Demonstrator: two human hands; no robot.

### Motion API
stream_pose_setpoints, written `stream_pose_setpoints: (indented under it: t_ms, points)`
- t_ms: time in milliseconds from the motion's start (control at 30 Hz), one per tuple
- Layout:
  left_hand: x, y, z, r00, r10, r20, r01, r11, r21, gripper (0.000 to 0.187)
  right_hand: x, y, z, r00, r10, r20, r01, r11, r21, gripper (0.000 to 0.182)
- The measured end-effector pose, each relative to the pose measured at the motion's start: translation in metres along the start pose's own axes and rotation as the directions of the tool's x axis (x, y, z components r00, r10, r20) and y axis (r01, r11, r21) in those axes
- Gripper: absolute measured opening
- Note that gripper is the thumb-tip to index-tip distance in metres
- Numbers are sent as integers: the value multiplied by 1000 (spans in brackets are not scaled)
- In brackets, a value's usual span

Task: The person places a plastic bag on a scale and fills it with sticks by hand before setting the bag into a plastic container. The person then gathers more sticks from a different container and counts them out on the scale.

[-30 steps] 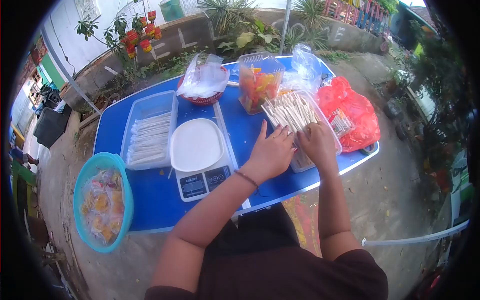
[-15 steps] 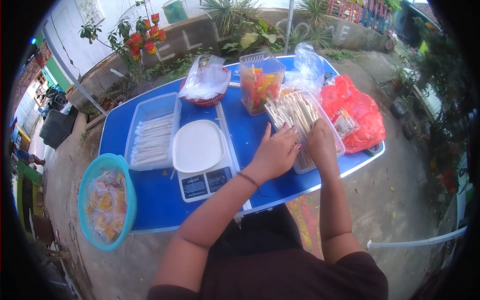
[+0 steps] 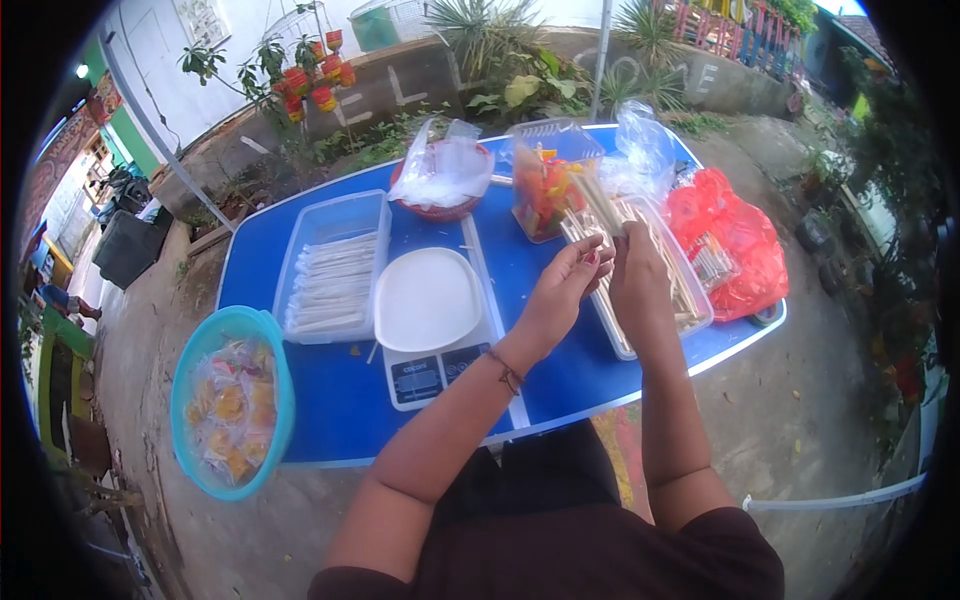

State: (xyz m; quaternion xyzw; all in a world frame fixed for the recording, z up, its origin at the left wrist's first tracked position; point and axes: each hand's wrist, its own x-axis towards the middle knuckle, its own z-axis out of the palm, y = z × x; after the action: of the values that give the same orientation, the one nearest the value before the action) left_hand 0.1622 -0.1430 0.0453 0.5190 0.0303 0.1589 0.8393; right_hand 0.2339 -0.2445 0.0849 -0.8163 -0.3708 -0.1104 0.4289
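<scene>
A clear plastic box [image 3: 708, 322] full of pale thin sticks [image 3: 672, 262] stands on the right of the blue table. Over it, my right hand [image 3: 640, 268] is closed around a bundle of pale sticks [image 3: 597, 203], their far ends raised and pointing away from me. My left hand [image 3: 568, 280] is just left of the right one, over the box's near-left side. Its fingers are curled together at the tips; whatever is in them is too small to make out. A white kitchen scale [image 3: 428, 305] with a flat plate lies to the left of my hands.
Left of the scale, a plastic box [image 3: 382, 212] holds several filled narrow packets. A turquoise basin [image 3: 283, 400] with bagged snacks is at the table's left edge. Behind are a red basket [image 3: 443, 212] with plastic bags and a clear bin [image 3: 522, 222]. A red bag [image 3: 745, 250] lies right.
My right hand has lifted a bundle of sticks from the box. My left hand, spread over the sticks before, has drawn its fingers together. The view has shifted slightly.
</scene>
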Motion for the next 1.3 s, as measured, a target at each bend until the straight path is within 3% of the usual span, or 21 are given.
stream_pose_setpoints:
  t_ms: [67, 133, 167, 233, 300, 367, 400, 433, 500, 533, 600, 700, 900, 1000, 1133, 1233, 1300]
  points:
    - [-2, 3, -8, 999, -18, -41, 16, 998, -53, 41, -4, -14, 13, 994, -77, 75, 68, 991, 114, 14]
    - [-3, 7, -17, 991, 96, -95, -102, 993, -57, 39, -7, -34, 24, 975, -153, 163, 120, 973, 198, 16]
    - [-5, 9, -22, 980, 153, -124, -161, 985, -57, 38, -9, -39, 34, 973, -171, 154, 136, 967, 214, 17]
    - [-16, 23, -32, 965, 127, -230, -175, 963, -205, 31, -11, -45, 59, 968, -209, 140, 170, 954, 248, 19]
    - [-26, 31, -49, 939, 179, -295, -253, 938, -238, 30, -9, -55, 80, 932, -343, 118, 289, 899, 330, 15]
    - [-32, 31, -83, 895, 268, -358, -348, 919, -183, 25, -10, -65, 100, 891, -441, 108, 367, 839, 401, 13]
    - [-36, 33, -99, 869, 309, -386, -391, 907, -154, 23, -12, -72, 107, 904, -408, 126, 315, 837, 448, 13]
    - [-41, 40, -112, 834, 339, -435, -431, 893, -131, 23, -11, -72, 116, 876, -465, 126, 384, 832, 401, 14]
    - [-52, 53, -134, 788, 426, -445, -437, 896, 84, 24, -8, -66, 135, 810, -569, 144, 511, 803, 306, 14]
    - [-58, 57, -145, 801, 452, -392, -434, 890, 140, 25, -4, -67, 140, 780, -616, 112, 565, 769, 298, 14]
    - [-65, 61, -161, 829, 491, -268, -435, 867, 245, 25, -4, -68, 147, 802, -583, 130, 511, 783, 356, 14]
    - [-74, 63, -169, 872, 446, -202, -356, 861, 362, 25, -5, -60, 162, 783, -619, 67, 563, 749, 349, 16]
    - [-80, 54, -167, 890, 429, -154, -361, 870, 336, 26, -22, -60, 158, 803, -590, 84, 550, 788, 276, 18]
    - [-86, 53, -162, 935, 322, -150, -241, 885, 397, 27, -27, -55, 164, 803, -590, 87, 550, 790, 272, 18]
    - [-89, 54, -153, 949, 268, -165, -197, 914, 354, 31, -31, -56, 164, 809, -583, 71, 548, 793, 265, 18]
    - [-87, 46, -160, 944, 309, -120, -240, 888, 393, 31, -29, -53, 165, 823, -564, 69, 535, 810, 240, 19]
    - [-87, 46, -163, 960, 234, -152, -180, 936, 304, 31, -30, -52, 163, 832, -548, 89, 516, 823, 239, 19]
